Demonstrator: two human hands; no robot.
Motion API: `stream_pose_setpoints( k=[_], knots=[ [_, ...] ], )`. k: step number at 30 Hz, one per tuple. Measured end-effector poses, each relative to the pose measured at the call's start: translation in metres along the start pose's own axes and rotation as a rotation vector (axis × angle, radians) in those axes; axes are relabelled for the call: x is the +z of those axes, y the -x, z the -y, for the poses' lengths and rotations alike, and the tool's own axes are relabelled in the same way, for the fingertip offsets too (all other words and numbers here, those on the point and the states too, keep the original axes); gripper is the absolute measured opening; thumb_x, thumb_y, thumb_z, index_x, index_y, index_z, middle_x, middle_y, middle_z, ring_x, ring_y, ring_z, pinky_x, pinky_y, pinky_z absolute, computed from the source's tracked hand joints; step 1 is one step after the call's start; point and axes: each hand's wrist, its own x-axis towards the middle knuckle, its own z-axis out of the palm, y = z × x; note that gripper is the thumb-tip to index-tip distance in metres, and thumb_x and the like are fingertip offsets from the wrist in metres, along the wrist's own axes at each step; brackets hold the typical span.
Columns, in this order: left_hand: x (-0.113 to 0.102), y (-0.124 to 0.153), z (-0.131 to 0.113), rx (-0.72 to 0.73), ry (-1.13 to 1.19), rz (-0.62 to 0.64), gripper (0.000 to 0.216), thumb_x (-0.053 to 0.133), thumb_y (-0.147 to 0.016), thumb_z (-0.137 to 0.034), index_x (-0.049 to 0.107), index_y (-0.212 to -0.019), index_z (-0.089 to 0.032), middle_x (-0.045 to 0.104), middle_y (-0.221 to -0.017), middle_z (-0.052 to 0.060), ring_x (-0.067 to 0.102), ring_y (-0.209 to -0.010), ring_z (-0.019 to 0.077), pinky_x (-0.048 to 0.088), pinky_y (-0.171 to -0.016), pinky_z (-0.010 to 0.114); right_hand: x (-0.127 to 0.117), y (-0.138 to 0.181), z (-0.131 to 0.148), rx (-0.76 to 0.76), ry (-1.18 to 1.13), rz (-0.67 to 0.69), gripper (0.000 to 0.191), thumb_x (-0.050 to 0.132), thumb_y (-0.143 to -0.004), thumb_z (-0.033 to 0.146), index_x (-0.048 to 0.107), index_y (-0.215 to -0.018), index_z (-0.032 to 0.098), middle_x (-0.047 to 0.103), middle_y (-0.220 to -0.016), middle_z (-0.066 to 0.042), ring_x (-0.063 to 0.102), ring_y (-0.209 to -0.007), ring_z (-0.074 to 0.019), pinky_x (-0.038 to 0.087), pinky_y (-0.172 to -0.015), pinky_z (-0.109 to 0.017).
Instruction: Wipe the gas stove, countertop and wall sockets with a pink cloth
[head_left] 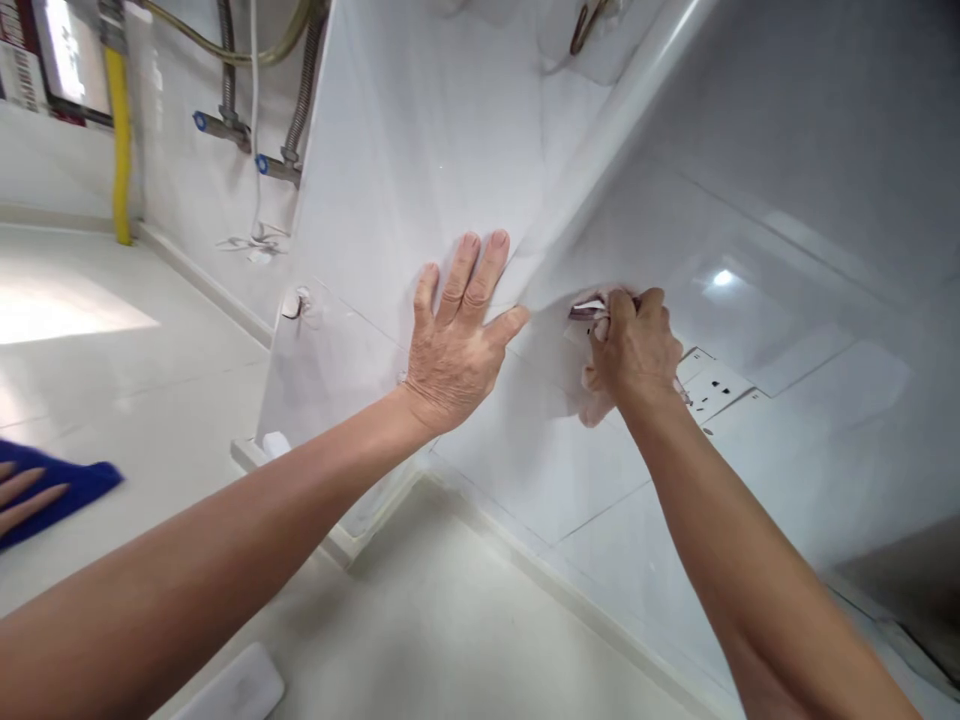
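My left hand (457, 335) lies flat with fingers stretched out against a white tiled wall panel (420, 150). To its right, my right hand (634, 350) is closed round a small dark, metallic tool (586, 312), its tip held against the white wall near the corner. I cannot make out exactly what the tool is. A white wall socket (712, 385) sits just right of my right hand.
A white countertop (150, 380) runs below the wall. Another person's fingers (22, 495) rest on a blue cloth (64, 485) at the left edge. Metal hoses with valves (225, 125) and a yellow pipe (120, 140) hang at top left. A white flat object (232, 690) lies near me.
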Motion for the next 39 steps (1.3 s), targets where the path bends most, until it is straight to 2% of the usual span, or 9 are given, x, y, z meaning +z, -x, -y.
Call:
stream_pose_setpoints(
  k=[4,6,8,12,18,24,30,34,39],
  knots=[
    [-0.001,0.0,-0.002,0.0,0.016,-0.005,0.036,0.044,-0.11,-0.043,0.054,-0.144,-0.035,0.02,-0.179,0.001,0.011,-0.166,0.031,0.003,-0.133,0.065,-0.006,0.03,-0.007,-0.273,-0.051,0.336,0.034,0.051,-0.096,0.025,0.065,-0.127,0.029,0.057,-0.115,-0.011,0.057,-0.089,-0.0224,0.043,-0.067,-0.033],
    [-0.002,0.0,-0.003,-0.003,0.015,0.007,0.036,0.044,-0.11,-0.046,0.055,-0.143,-0.035,0.021,-0.179,0.001,0.009,-0.166,0.0314,0.001,-0.133,0.065,-0.017,0.038,-0.014,-0.264,-0.14,0.39,0.036,0.049,-0.096,0.026,0.068,-0.126,0.033,0.058,-0.114,-0.008,0.057,-0.081,-0.0184,0.045,-0.068,-0.032],
    [-0.002,0.0,-0.004,-0.007,0.004,0.019,0.035,0.044,-0.11,-0.047,0.056,-0.14,-0.034,0.022,-0.178,0.001,0.008,-0.166,0.0313,0.001,-0.133,0.065,-0.031,0.034,-0.024,-0.178,-0.215,0.255,0.039,0.049,-0.097,0.029,0.068,-0.128,0.039,0.058,-0.119,-0.006,0.06,-0.084,-0.0178,0.047,-0.073,-0.034],
    [-0.002,-0.001,-0.005,-0.017,-0.025,0.022,0.03,0.042,-0.111,-0.043,0.059,-0.134,-0.032,0.026,-0.177,0.002,0.008,-0.166,0.0295,0.003,-0.133,0.064,-0.052,-0.004,-0.04,-0.138,-0.082,-0.008,0.038,0.055,-0.095,0.037,0.068,-0.13,0.041,0.056,-0.13,-0.01,0.058,-0.108,-0.03,0.046,-0.075,-0.04],
    [-0.003,-0.003,-0.01,-0.057,0.001,0.047,0.025,0.045,-0.11,-0.04,0.062,-0.128,-0.033,0.029,-0.176,0.001,0.01,-0.166,0.0298,0.0,-0.134,0.061,-0.041,-0.046,-0.045,-0.217,0.137,0.045,0.032,0.06,-0.092,0.027,0.071,-0.12,0.037,0.054,-0.131,-0.014,0.049,-0.113,-0.0344,0.04,-0.074,-0.042],
    [-0.003,-0.003,-0.007,-0.067,0.037,0.051,0.026,0.046,-0.109,-0.042,0.061,-0.129,-0.034,0.029,-0.176,-0.001,0.011,-0.166,0.0288,-0.002,-0.134,0.059,-0.028,-0.056,-0.027,-0.213,0.037,-0.05,0.03,0.064,-0.094,0.033,0.066,-0.124,0.033,0.049,-0.134,-0.014,0.046,-0.112,-0.0325,0.04,-0.081,-0.042],
    [0.001,-0.002,-0.001,-0.043,0.026,0.026,0.029,0.046,-0.108,-0.04,0.059,-0.133,-0.034,0.027,-0.177,0.001,0.012,-0.166,0.0286,0.0,-0.134,0.06,-0.041,-0.058,-0.033,-0.161,-0.091,-0.116,0.029,0.062,-0.099,0.042,0.066,-0.125,0.033,0.05,-0.135,-0.009,0.047,-0.099,-0.0214,0.035,-0.076,-0.035],
    [0.0,-0.002,-0.001,-0.034,0.018,0.018,0.029,0.046,-0.108,-0.038,0.059,-0.134,-0.034,0.029,-0.176,0.001,0.012,-0.166,0.0273,0.005,-0.133,0.061,-0.047,-0.056,-0.053,-0.189,-0.012,-0.059,0.034,0.067,-0.091,0.03,0.068,-0.125,0.033,0.053,-0.133,-0.007,0.048,-0.093,-0.0173,0.032,-0.072,-0.035],
    [-0.002,-0.003,0.0,-0.052,0.053,0.044,0.028,0.049,-0.107,-0.042,0.06,-0.132,-0.036,0.031,-0.176,-0.002,0.011,-0.166,0.0288,0.002,-0.134,0.062,-0.045,-0.064,-0.047,-0.238,0.137,-0.022,0.037,0.069,-0.09,0.029,0.067,-0.127,0.029,0.052,-0.136,-0.012,0.049,-0.105,-0.023,0.034,-0.074,-0.037]
  ],
)
